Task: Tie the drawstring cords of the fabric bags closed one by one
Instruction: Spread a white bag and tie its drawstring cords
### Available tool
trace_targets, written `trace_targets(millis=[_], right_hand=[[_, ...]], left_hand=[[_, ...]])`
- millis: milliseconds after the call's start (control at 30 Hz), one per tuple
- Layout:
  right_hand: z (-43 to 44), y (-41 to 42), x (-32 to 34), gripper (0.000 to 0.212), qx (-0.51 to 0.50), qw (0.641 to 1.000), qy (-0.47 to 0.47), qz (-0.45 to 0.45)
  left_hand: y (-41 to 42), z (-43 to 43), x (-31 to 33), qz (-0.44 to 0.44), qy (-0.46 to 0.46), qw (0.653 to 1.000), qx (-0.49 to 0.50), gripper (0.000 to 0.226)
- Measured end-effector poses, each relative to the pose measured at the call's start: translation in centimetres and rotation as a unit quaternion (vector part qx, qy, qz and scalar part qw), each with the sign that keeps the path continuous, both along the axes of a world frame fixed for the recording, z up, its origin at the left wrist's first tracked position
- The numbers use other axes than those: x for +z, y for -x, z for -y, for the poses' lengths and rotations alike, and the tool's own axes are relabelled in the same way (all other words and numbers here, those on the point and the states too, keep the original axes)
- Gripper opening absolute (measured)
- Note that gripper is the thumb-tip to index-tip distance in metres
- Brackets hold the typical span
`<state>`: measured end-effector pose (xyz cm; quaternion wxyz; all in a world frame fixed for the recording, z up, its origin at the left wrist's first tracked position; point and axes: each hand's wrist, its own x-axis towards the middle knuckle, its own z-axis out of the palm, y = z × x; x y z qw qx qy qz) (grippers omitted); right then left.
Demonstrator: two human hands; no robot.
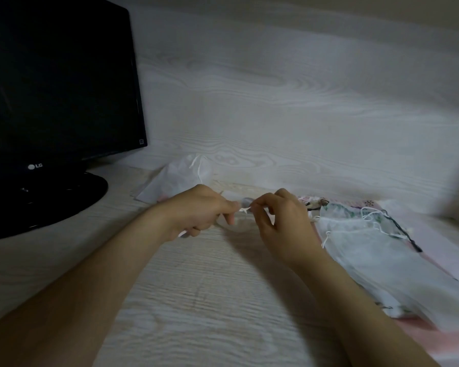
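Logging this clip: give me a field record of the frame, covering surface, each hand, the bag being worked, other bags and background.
surface: pale wood-grain desk
left hand: fingers curled, pinching the white cord
right hand: pinching the same cord from the other side
bag in work: small pale bag under the hands, blurred
other bags: pile of sheer drawstring bags at right; one white bag beyond the left hand
background: black LG monitor at left

A black monitor (59,83) stands at ten o'clock on the pale wood-grain surface (196,300); pink cloth (419,329) lies at four.
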<state>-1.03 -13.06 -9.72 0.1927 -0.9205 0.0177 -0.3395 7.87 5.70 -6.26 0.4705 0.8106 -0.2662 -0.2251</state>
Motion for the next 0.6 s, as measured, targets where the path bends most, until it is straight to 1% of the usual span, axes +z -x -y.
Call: trace_targets(millis=[100, 167, 200, 300, 367, 433, 500, 600], right_hand=[[0.1, 0.2, 0.2, 0.027, -0.016, 0.999, 0.008, 0.036], [0.0, 0.3, 0.4, 0.019, 0.004, 0.999, -0.010, 0.046], [-0.1, 0.4, 0.5, 0.017, 0.022, 0.999, -0.023, 0.041], [-0.4, 0.4, 0.5, 0.024, 0.055, 0.998, -0.027, 0.007], [-0.5, 0.4, 0.2, 0.027, 0.066, 0.997, -0.038, -0.016], [-0.6, 0.3, 0.1, 0.030, 0.072, 0.995, -0.059, -0.032], [-0.6, 0.3, -0.1, 0.031, 0.079, 0.991, -0.092, -0.051], [-0.6, 0.1, -0.1, 0.026, 0.089, 0.982, -0.154, -0.067]], left_hand=[[-0.1, -0.2, -0.2, 0.011, -0.005, 1.000, -0.025, 0.027], [-0.1, 0.0, -0.5, 0.013, -0.008, 1.000, -0.021, 0.022], [-0.2, 0.2, -0.6, 0.007, -0.004, 1.000, -0.014, 0.020], [0.4, 0.7, -0.4, -0.049, 0.038, 0.998, 0.007, 0.016], [0.6, 0.8, -0.3, -0.063, 0.059, 0.996, 0.022, 0.023], [0.6, 0.9, -0.3, -0.047, 0.085, 0.994, 0.041, 0.026], [0.4, 1.0, -0.4, -0.010, 0.103, 0.993, 0.056, 0.021], [0.2, 1.3, -0.8, 0.042, 0.141, 0.986, 0.073, 0.013]])
